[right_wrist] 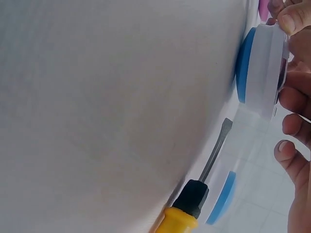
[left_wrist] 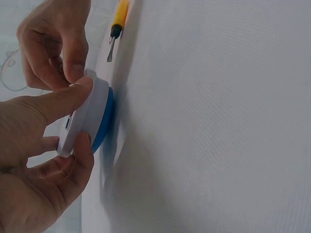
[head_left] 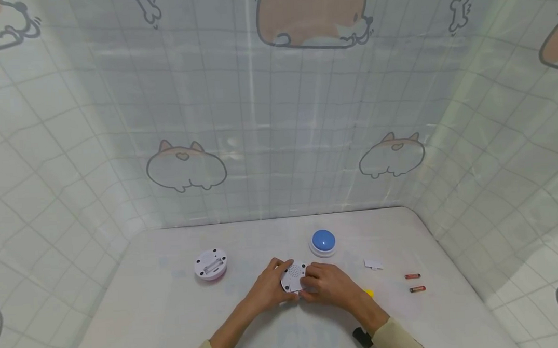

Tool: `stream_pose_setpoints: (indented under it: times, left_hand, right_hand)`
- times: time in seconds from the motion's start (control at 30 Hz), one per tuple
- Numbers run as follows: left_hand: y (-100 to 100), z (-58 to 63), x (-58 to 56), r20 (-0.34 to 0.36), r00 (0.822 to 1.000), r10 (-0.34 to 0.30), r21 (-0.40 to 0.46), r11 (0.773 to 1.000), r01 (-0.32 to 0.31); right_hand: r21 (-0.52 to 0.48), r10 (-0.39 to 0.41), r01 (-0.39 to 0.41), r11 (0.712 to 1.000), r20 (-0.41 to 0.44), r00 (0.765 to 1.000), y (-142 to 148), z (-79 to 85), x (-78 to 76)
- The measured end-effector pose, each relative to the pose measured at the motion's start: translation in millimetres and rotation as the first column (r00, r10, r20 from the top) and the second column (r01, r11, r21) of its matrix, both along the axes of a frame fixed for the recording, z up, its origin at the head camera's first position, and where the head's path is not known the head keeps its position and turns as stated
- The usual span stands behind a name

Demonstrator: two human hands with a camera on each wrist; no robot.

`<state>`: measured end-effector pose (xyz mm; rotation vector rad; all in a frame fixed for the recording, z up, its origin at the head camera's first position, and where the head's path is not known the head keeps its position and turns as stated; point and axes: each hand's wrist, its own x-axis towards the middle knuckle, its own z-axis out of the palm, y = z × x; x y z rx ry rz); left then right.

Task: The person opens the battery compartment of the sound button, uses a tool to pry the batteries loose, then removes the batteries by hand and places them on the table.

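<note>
Between the two hands is a round white push button with a blue dome, turned so its white underside faces up in the head view. My left hand grips its rim, with the thumb on one side and fingers on the other. My right hand has its fingers curled at the right edge of the same push button, fingertips against its underside. In the right wrist view the right thumb sits apart from the white body. The right fingertips partly hide the panel on the underside.
A second blue push button stands farther back. An upturned white-and-pink one with its battery slot uncovered lies left. To the right are a white cover and two batteries. A yellow-handled screwdriver lies by my right arm.
</note>
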<state>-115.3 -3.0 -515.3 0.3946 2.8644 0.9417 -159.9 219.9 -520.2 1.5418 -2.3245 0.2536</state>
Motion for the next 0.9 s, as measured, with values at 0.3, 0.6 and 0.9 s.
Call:
stream_pose_setpoints:
  times: [0.3,0.6,0.9]
  left_hand:
    - [1,0.0,0.1,0.008,1.0,0.004,0.011,1.0,-0.004]
    - [0,0.3,0.6,0.0,1.0,0.001,0.007,1.0,-0.001]
    - [0,1.1,0.7,0.0,1.0,0.002,0.001,1.0,-0.002]
  right_hand:
    - [-0.031,-0.03,0.032,0.999,0.068,0.997,1,4.2,3.8]
    - [-0.014,-0.118,0.125,0.992,0.231,0.966,1,3.9,8.2]
    - [0.082,-0.23,0.216,0.973,0.415,0.88,-3,9.8,11.6]
